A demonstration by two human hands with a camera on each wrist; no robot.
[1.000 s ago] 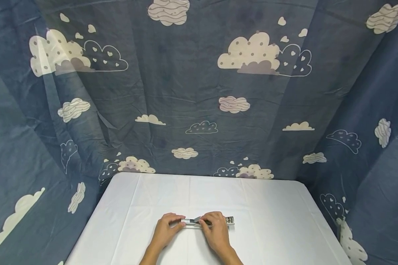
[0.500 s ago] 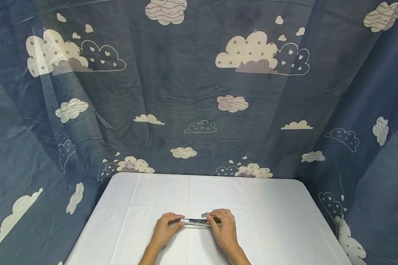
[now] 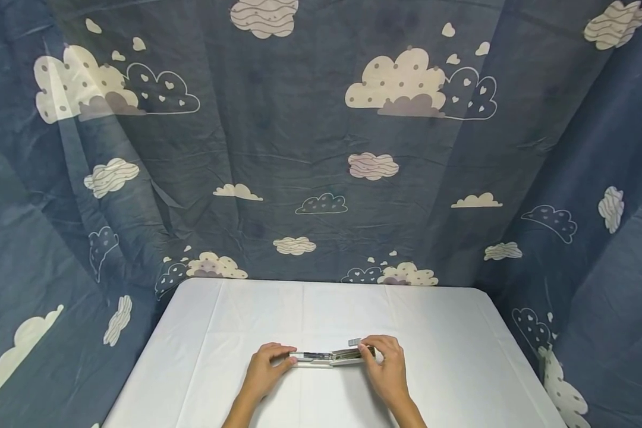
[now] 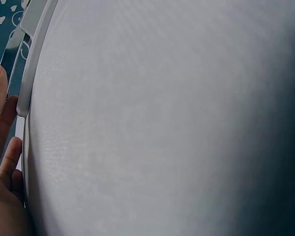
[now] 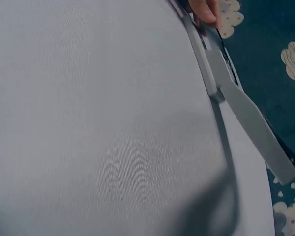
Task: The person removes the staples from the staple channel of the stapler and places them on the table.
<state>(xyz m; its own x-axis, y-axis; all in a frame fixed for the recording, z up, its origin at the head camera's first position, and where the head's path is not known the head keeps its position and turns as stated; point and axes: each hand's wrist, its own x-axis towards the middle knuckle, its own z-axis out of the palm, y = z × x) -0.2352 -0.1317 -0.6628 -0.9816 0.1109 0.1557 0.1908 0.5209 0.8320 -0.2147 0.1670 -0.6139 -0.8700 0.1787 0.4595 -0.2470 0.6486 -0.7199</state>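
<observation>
Left hand [image 3: 264,370]: thumb and forefinger curled in a narrow pinch on the left end of the stapler [image 3: 314,356]. Right hand [image 3: 385,371]: thumb and forefinger bent, tips nearly together, holding a small grey strip [image 3: 354,342] that sticks out to the left of the fingertips; whether they also touch the stapler cannot be told.

Stapler: lies left to right between the two hands, base low over the table [image 3: 246,321]. Left part within the left finger pinch; its arm [image 5: 258,132] extends right past the base, tilted up, right end behind the right thumb in the head view. Strip just beyond the arm, on its far side.

Table: white cover. Curtain [image 3: 299,142]: dark blue, cloud print, beyond the far edge and along both sides.
</observation>
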